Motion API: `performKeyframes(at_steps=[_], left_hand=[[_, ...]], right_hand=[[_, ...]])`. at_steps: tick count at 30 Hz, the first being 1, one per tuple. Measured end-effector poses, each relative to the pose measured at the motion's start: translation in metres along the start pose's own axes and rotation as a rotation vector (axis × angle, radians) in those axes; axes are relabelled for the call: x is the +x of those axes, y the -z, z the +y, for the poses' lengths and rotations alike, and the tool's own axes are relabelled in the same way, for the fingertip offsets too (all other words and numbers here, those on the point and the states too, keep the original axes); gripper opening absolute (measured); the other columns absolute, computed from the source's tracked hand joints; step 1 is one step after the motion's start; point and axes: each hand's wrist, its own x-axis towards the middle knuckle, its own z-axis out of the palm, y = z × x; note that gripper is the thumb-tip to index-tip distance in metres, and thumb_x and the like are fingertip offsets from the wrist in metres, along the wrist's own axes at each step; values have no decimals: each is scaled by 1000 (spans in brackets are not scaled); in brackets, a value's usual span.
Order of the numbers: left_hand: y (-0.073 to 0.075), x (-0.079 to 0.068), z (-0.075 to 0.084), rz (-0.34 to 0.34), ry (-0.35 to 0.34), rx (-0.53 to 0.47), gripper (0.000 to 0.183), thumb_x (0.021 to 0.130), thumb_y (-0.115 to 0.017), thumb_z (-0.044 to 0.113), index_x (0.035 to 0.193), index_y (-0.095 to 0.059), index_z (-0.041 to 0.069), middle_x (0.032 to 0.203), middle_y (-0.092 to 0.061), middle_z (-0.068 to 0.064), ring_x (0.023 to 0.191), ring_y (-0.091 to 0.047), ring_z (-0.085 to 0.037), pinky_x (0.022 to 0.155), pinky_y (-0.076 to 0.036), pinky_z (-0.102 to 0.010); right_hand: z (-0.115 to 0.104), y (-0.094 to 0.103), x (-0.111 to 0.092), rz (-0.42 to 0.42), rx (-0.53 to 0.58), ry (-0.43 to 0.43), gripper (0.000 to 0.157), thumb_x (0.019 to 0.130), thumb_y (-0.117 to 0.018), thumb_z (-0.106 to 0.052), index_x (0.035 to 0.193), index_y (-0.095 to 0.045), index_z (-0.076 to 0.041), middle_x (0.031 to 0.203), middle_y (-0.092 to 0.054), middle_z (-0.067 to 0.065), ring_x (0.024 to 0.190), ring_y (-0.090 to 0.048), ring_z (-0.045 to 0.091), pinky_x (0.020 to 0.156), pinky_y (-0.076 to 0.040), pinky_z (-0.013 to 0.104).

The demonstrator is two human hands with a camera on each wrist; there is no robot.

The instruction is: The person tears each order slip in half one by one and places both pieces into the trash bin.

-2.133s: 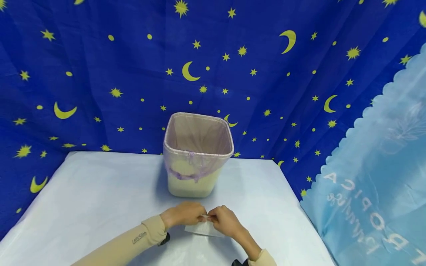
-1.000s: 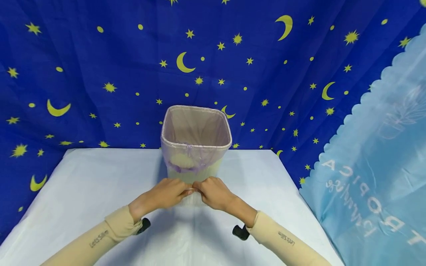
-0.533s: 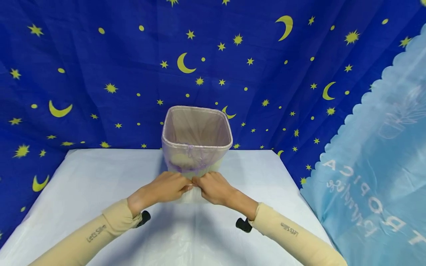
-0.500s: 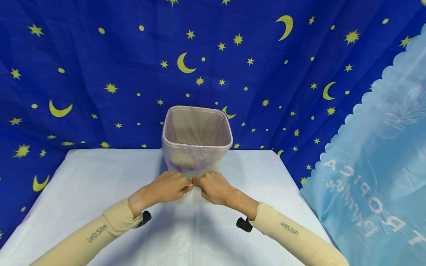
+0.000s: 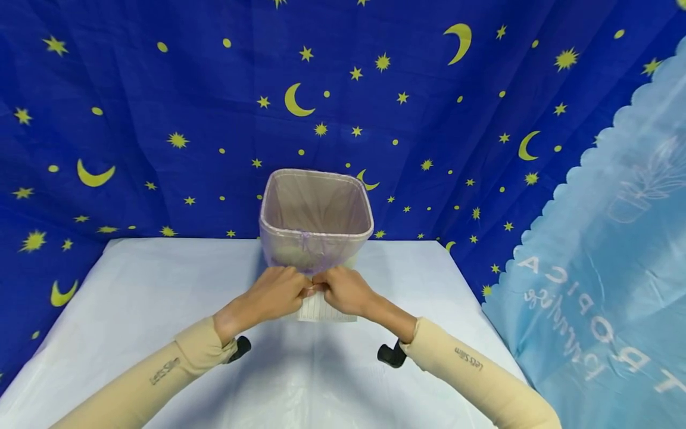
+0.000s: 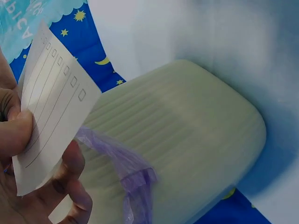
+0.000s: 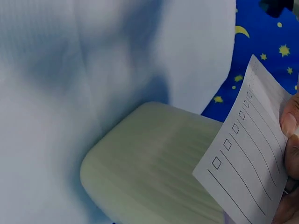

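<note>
A white paper sheet printed with checkboxes and ruled lines hangs between both hands, in front of the bin. My left hand pinches its upper edge; the thumb lies on the paper in the left wrist view. Beside it, my right hand pinches the same edge, with thumb and fingertip meeting at the paper in the right wrist view. Just beyond the hands stands a pale trash bin lined with a translucent purple bag. The knuckles hide the bin's lower front in the head view.
The white-covered table lies under the arms. A blue star-and-moon curtain hangs behind the bin. Light blue lettered cloth drapes along the right side. Black wrist-camera mounts stick out below the wrists.
Both hands, close to the table about two seconds ago, have risen with the paper to the front of the bin. Over the last half second the paper's ruled lower part has come into clearer view.
</note>
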Motion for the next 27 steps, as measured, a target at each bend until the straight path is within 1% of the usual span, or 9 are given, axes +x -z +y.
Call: performKeyframes(at_steps=[4, 8, 13, 15, 17, 19, 22, 25, 27], left_hand=[[1, 2, 1, 20, 29, 12, 37, 81, -70, 15, 53, -48, 23, 51, -26, 12, 46, -30, -6, 41, -29, -26], [3, 2, 1, 15, 48, 7, 45, 84, -70, 17, 51, -39, 24, 52, -21, 11, 47, -26, -7, 41, -25, -24], [5, 1, 1, 19, 37, 16, 53, 86, -71, 22, 53, -29, 25, 53, -17, 12, 48, -21, -6, 44, -21, -22], [6, 1, 0, 2, 32, 12, 53, 86, -71, 23, 54, -29, 24, 53, -17, 12, 49, -20, -5, 45, -20, -22], [6, 0, -1, -42, 37, -15, 51, 87, -70, 22, 55, -30, 24, 53, -18, 12, 49, -21, -4, 45, -21, -22], [7, -1, -1, -111, 63, -75, 49, 89, -69, 23, 56, -33, 24, 53, -22, 13, 48, -24, -3, 45, -23, -22], [8, -2, -3, -226, 144, -188, 45, 91, -67, 26, 57, -38, 24, 54, -28, 13, 48, -31, -3, 45, -26, -22], [8, -3, -5, -284, 207, -256, 44, 91, -68, 28, 57, -40, 24, 54, -32, 13, 49, -33, -3, 45, -27, -22], [8, -3, -7, -288, 218, -269, 45, 91, -68, 26, 56, -40, 24, 54, -32, 14, 49, -33, -2, 44, -27, -22]], right_hand=[[1, 1, 5, -9, 75, -30, 23, 77, -51, 7, 65, -59, -11, 59, -39, -8, 59, -36, 6, 52, -27, 17], [2, 2, 8, -1, 175, -35, 23, 81, -54, 6, 64, -61, -8, 58, -40, -9, 56, -34, 3, 51, -26, 16], [7, 2, 11, -22, 332, -27, 26, 85, -56, 4, 61, -57, -5, 55, -37, -9, 53, -32, -1, 52, -25, 15], [9, 2, 11, -52, 408, -31, 26, 86, -55, 4, 62, -56, -3, 56, -37, -9, 54, -33, -1, 53, -26, 16], [11, 1, 11, -79, 456, -27, 25, 88, -55, 3, 64, -56, -2, 57, -40, -9, 54, -34, 0, 54, -27, 16], [13, -1, 10, -99, 455, -18, 24, 89, -55, 3, 65, -57, -1, 59, -41, -9, 55, -35, 0, 54, -28, 16], [12, -2, 9, -104, 344, 23, 25, 89, -56, 3, 66, -57, -4, 60, -40, -8, 56, -35, 0, 55, -28, 16], [8, 0, 9, -117, 228, 41, 25, 91, -57, 0, 67, -58, -8, 60, -39, -8, 56, -35, 1, 54, -28, 17], [6, 3, 9, -136, 191, 25, 21, 92, -60, -6, 71, -62, -9, 61, -44, -9, 56, -38, 1, 53, -31, 17]])
